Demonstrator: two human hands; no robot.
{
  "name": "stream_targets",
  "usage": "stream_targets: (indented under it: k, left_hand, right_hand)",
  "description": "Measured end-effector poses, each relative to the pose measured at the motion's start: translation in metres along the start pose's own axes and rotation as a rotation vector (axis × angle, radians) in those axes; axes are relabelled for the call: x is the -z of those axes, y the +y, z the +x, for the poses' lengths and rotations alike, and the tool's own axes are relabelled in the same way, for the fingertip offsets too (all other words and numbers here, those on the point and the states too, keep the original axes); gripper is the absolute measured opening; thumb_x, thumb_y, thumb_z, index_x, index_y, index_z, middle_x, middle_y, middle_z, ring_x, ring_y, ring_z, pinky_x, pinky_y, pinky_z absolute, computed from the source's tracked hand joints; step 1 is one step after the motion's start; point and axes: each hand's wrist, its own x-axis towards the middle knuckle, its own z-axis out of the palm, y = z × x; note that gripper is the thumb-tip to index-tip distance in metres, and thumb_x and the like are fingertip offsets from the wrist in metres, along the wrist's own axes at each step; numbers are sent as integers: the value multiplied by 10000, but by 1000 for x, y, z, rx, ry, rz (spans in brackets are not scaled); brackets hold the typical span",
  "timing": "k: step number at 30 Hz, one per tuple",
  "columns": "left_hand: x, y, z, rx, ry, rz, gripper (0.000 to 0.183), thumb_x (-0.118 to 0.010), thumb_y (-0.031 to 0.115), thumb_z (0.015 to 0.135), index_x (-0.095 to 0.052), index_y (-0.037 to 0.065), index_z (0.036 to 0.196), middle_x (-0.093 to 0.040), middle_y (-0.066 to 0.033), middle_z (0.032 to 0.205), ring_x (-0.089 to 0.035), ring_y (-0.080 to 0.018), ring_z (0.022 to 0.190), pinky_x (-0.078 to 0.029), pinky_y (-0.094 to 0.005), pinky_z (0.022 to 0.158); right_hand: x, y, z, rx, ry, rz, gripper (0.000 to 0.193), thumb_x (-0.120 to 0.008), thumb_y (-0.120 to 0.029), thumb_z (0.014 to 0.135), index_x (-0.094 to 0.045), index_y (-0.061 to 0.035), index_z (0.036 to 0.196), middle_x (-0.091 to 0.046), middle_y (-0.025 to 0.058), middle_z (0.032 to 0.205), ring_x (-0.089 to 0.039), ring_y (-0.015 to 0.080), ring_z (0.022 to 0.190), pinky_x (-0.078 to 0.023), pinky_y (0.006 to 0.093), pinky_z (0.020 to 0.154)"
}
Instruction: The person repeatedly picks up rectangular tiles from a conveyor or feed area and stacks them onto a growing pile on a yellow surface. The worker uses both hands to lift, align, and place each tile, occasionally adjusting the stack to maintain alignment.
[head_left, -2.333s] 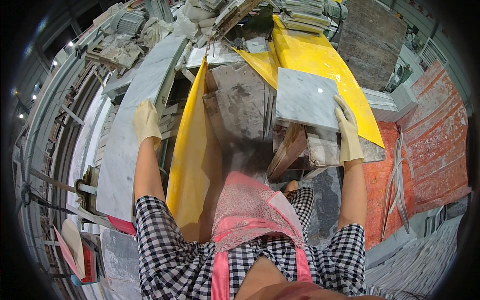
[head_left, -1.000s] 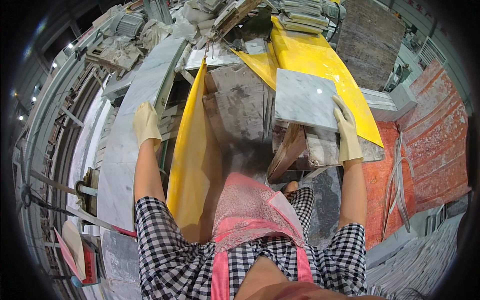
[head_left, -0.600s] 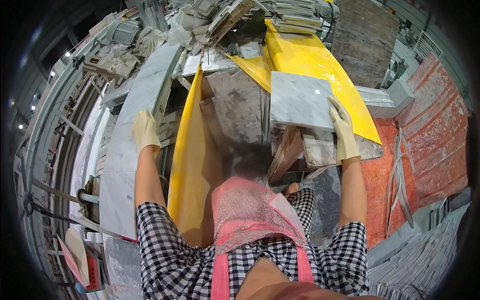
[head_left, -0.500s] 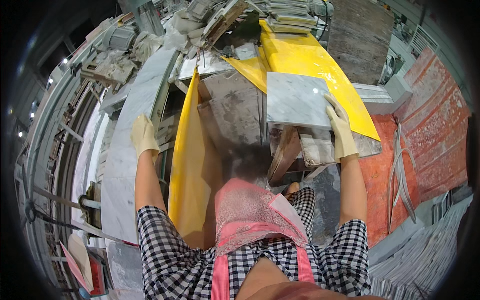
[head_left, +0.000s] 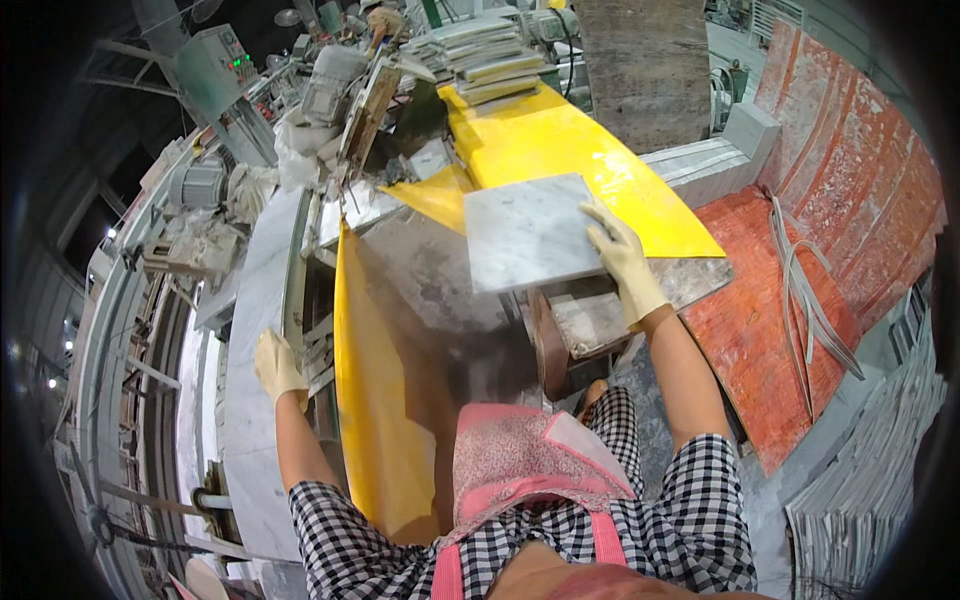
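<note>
My right hand [head_left: 622, 262], in a cream glove, grips the right edge of a grey-white marble tile [head_left: 530, 232]. Its fingers lie over the top face. The tile overlaps the left edge of a bench covered in a bright yellow sheet [head_left: 570, 140]; I cannot tell whether it rests there or is raised. On the left, my left hand [head_left: 280, 368], gloved alike, looks curled on a long marble slab [head_left: 258, 280], near that slab's right edge. Nothing shows in it, though its fingertips are partly hidden.
An upright yellow sheet [head_left: 375, 400] stands between the left slab and a dark dusty gap before me. Stacked tiles [head_left: 490, 60] sit at the bench's far end. A red board [head_left: 770, 330] with pale straps [head_left: 805, 300] lies right. Thin slabs [head_left: 860, 480] are stacked lower right.
My view has swung, shifting much of the scene leftward. The marble tile in my right hand has turned slightly and shows its near edge. My left hand stays on the slab.
</note>
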Motion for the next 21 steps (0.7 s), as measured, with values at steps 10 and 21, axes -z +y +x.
stream_targets:
  k: [10,21]
  left_hand:
    - [-1,-3,3,90,-47,-11,332,-412,273,1034,-614,26,1126,-632,-232,1163,-580,-425,1114,-468,-488,930]
    - [-2,-4,5,69,-32,54,297,-440,256,1010,-614,15,1024,-642,-228,1090,-601,-429,1037,-474,-511,873]
  right_hand:
    - [-1,-4,-6,38,48,-33,399,-617,-88,918,-636,-68,1316,-502,217,1493,-467,287,1409,-375,336,1138]
    - [-2,-6,-8,18,52,11,408,-606,-73,918,-630,-61,1325,-504,231,1487,-483,289,1396,-387,342,1130]
